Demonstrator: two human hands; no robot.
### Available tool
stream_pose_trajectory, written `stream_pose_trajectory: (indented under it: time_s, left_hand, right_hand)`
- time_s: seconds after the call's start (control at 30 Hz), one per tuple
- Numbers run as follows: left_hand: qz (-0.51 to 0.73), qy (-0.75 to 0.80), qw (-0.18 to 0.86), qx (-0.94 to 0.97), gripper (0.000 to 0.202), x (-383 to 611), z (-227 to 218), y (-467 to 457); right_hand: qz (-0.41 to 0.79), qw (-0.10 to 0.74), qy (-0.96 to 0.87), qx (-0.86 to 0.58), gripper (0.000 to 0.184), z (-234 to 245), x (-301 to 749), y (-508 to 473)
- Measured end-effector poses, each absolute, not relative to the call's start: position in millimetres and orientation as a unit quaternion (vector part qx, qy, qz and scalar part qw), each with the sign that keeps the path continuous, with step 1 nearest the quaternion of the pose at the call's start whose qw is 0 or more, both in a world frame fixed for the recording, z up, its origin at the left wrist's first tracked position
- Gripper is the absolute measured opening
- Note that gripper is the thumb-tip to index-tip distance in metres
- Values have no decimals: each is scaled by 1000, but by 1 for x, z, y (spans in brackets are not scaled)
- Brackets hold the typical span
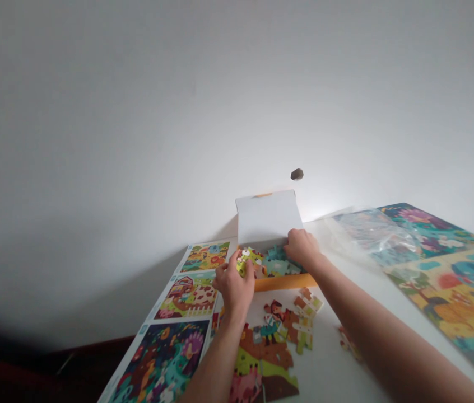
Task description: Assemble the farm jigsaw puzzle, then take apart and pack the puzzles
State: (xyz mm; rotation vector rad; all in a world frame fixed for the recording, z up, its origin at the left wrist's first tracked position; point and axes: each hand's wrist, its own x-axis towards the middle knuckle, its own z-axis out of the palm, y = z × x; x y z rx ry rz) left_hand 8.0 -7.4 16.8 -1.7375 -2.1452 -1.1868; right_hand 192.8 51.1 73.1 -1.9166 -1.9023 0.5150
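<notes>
**Picking pieces out of the puzzle box**

Head view: both hands work at an open puzzle box (287, 281) with an orange front wall, its white lid (266, 218) standing up against the wall behind it. The left hand (233, 285) is closed around a green-and-yellow puzzle piece (249, 258), pinched between thumb and fingers just above the box's left end. The right hand (302, 246) reaches into the box with its fingers curled down onto the loose teal pieces (277, 263); whether it actually grips one I cannot tell.

The step appears to be sorting pieces from the box. The next move probably calls for matching the held piece to the partly joined puzzle (270, 347) lying on the table (333, 369) in front of the box.

A strip of picture cards (186, 296) lies left, a plastic bag (371, 240) and large finished picture (451, 274) right.
</notes>
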Motion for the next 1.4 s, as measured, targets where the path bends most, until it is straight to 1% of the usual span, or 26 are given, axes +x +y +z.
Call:
stream_pose_trajectory:
  time_s: [0.1, 0.2, 0.33, 0.47, 0.63, 0.8, 0.87, 0.97, 1.0, 1.1, 1.17, 1.3, 1.4]
  left_hand:
    - [-355, -726, 75, -585, 35, 10, 21, -11]
    - [-347, -720, 74, -596, 37, 9, 23, -11]
    - [-322, -726, 77, -602, 29, 7, 23, -11]
    - [-294, -728, 88, -613, 24, 9, 26, -13]
    - [-311, -717, 92, -617, 22, 11, 31, -17]
    - [-343, -692, 111, -625, 20, 8, 29, -14]
    - [-353, -702, 110, -608, 23, 6, 27, -12]
    - [-375, -709, 77, -593, 39, 4, 24, -10]
    - [-380, -709, 62, -591, 39, 4, 23, -9]
    - [-385, -712, 20, -586, 27, 1, 19, -5]
    - [-387, -710, 3, -589, 22, -2, 15, -3]
    - [-395, -687, -24, -609, 23, -8, 11, 1]
    - [-408, -675, -75, -611, 29, -10, 9, 3]
  right_hand:
    - [161, 164, -694, -683, 30, 65, 190, 51]
    - [157, 151, -706, -674, 29, 57, 183, 52]
    - [153, 161, -709, -669, 22, 55, 184, 57]
    - [145, 187, -713, -661, 17, 64, 194, 61]
    - [150, 198, -720, -649, 16, 75, 208, 64]
    - [130, 180, -732, -644, 20, 85, 212, 60]
    - [115, 162, -744, -638, 21, 89, 211, 57]
    - [121, 116, -784, -597, 18, 93, 210, 51]
    - [121, 100, -796, -584, 18, 94, 211, 49]
    - [95, 65, -808, -578, 26, 92, 214, 45]
    - [74, 33, -808, -583, 29, 87, 216, 42]
    - [60, -55, -817, -571, 29, 75, 215, 41]
    - [74, -58, -817, -569, 33, 70, 215, 44]
